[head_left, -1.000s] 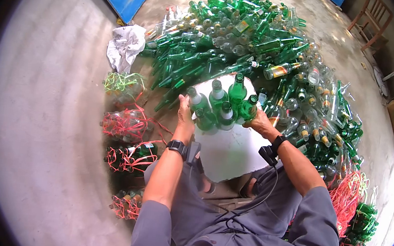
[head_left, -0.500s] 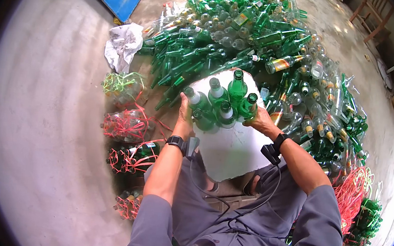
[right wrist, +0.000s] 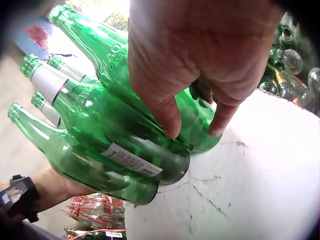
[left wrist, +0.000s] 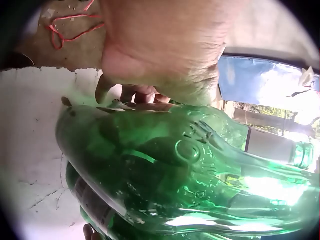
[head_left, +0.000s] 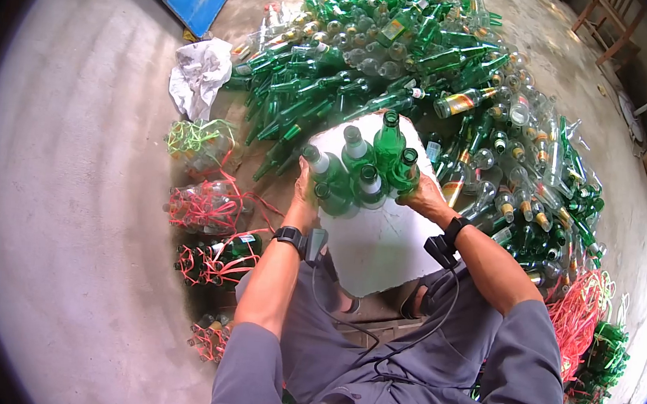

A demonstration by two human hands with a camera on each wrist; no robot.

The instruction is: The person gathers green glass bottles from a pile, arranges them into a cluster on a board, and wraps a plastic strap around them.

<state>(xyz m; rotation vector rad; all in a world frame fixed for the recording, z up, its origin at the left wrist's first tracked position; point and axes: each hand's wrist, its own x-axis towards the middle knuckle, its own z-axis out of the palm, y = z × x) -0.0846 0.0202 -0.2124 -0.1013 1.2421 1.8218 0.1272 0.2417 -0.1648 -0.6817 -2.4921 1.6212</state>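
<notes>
Six green bottles (head_left: 365,171) stand upright in a tight cluster on the white foam board (head_left: 381,246), and compared with half a second ago the one on the right has drawn in closer to the tallest. Both hands have edged inward with it. The left hand (head_left: 304,196) presses the cluster's left side and the right hand (head_left: 423,200) its right side, so the group is squeezed between them. Beyond the board lies a big heap of loose bottles (head_left: 400,53), and to the person's left sit bundles tied with red string (head_left: 206,206) and a crumpled white cloth (head_left: 196,73).

From the left wrist, the left hand (left wrist: 160,50) has its fingers (left wrist: 132,92) bent down over the shoulder of the nearest green bottles (left wrist: 175,165), touching the glass. The glass is deep green with raised lettering, dusty in places, and the board (left wrist: 30,140) shows cracked and white beneath.

From the right wrist, the right hand (right wrist: 200,60) cups the base of one of the green bottles (right wrist: 115,145), thumb and fingertips (right wrist: 220,117) curled round it and close to the board (right wrist: 250,190). Two bottles carry white neck labels and one a paper label on its body. The other forearm (right wrist: 55,187) shows at the far side of the cluster.
</notes>
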